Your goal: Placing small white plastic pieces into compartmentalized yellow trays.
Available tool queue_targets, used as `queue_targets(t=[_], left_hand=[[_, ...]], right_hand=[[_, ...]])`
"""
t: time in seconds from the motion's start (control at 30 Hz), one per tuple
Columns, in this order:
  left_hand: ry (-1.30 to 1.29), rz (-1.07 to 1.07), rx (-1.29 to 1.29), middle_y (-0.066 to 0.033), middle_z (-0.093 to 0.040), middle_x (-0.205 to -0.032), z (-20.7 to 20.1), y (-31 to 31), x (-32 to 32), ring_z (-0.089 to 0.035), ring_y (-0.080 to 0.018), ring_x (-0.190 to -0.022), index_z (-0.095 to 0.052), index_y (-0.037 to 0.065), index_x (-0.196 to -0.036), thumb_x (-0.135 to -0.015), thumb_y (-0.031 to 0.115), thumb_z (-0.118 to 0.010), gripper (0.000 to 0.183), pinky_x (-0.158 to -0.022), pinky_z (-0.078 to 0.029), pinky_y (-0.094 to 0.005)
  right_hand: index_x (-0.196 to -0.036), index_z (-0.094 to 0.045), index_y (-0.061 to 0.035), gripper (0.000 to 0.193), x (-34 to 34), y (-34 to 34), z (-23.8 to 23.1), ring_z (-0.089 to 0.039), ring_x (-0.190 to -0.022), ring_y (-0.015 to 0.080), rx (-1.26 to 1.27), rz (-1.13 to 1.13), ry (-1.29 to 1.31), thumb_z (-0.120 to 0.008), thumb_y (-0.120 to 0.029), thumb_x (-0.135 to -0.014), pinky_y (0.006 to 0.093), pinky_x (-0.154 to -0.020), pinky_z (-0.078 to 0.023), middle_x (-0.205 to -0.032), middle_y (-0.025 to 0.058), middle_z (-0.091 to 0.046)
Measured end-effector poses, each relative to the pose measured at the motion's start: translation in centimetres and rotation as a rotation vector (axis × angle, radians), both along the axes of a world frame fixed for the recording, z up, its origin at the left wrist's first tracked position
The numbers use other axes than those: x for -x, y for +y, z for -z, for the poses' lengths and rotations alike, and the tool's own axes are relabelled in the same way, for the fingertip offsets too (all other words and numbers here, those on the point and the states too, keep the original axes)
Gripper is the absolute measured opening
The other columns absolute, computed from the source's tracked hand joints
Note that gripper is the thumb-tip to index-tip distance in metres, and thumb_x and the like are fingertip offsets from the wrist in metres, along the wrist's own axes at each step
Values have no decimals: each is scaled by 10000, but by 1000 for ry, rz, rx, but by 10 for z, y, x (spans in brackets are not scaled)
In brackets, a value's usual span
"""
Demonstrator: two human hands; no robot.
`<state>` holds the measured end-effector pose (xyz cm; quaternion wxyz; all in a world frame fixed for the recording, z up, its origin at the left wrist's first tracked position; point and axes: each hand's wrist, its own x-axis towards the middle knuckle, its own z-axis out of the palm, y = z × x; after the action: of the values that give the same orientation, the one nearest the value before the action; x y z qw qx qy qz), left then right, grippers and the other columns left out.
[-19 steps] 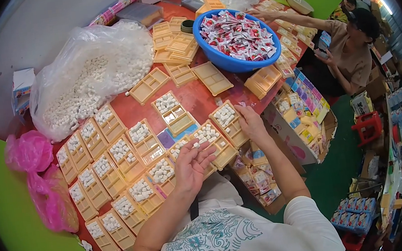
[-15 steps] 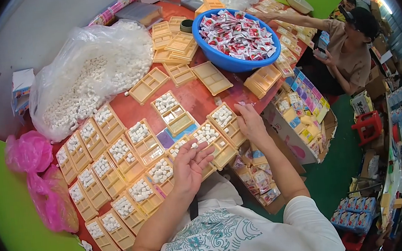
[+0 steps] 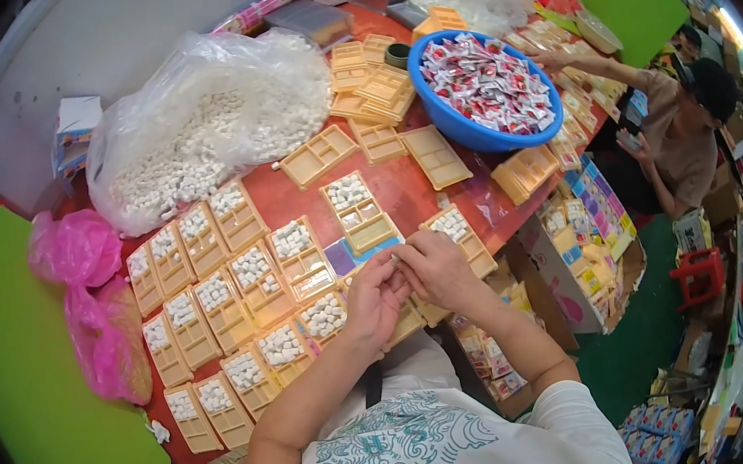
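1. Left hand [image 3: 375, 302] and right hand [image 3: 439, 270] meet above tan trays [image 3: 406, 321] along the table's [image 3: 395, 186] near edge, fingertips bunched together; whether they pinch anything cannot be told.
2. Trays holding white cubes [image 3: 321, 314] crowd leftward, rims close or touching.
3. Bare red tabletop opens beyond the hands, before the blue bowl [image 3: 470, 135].

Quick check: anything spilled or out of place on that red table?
Two small things. One white piece lies loose at the left end of an empty tray, rather than in a compartment. A crumpled white scrap sits at the near-left edge of the table, looking like stray litter.
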<state>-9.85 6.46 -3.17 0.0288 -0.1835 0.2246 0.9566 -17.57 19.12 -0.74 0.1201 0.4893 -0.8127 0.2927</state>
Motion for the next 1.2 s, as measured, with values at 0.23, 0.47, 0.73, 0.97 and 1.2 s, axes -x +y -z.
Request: queue_targets(t=[0.23, 0.47, 0.73, 0.97, 1.2], left_hand=[[60, -29, 25, -113, -594, -1096, -4, -32, 13, -619, -205, -977, -468, -3, -1222, -901, 48, -465, 325, -854, -522, -344], [-37, -121, 141, -131, -587, -1112, -18, -64, 17, -624, -221, -980, -475, 7, -1194, -897, 49, -500, 301, -837, -533, -351], [68, -307, 477, -112, -589, -1094, -25, -133, 27, -632, -201, -947, -501, 17, -1186, -910, 62, -501, 279, -783, -542, -302], [45, -342, 475, -111, -599, -1080, -21, -157, 28, -636, -195, -938, -506, 21, -1185, -909, 63, -508, 279, -782, -542, -302], [7, -345, 571, -109, -548, -1152, -4, -176, 33, -589, -183, -1015, -472, 16, -1234, -878, 42, -521, 361, -817, -522, -289]], right_hand=[[-874, -573, -52, 116, 31, -43, 6, -554, -738, 278, 32, -62, -1, -634, -79, -778, 374, -635, -410, -796, 97, -535], [-864, -581, -54, 84, 82, -88, 27, -565, -733, 285, 92, 26, -7, -605, -80, -787, 400, -686, -430, -781, 109, -551], [-818, -613, -89, 85, 112, -136, 24, -561, -810, 267, -75, -24, 188, -603, -107, -736, 381, -736, -424, -827, 78, -541], [-762, -614, -110, 119, 135, -185, 41, -542, -879, 222, -363, -217, 366, -649, -102, -649, 357, -815, -385, -846, 55, -534], [-752, -592, -91, 130, 142, -191, 14, -545, -865, 223, -313, -340, 426, -640, -75, -632, 353, -804, -389, -839, 62, -534]])
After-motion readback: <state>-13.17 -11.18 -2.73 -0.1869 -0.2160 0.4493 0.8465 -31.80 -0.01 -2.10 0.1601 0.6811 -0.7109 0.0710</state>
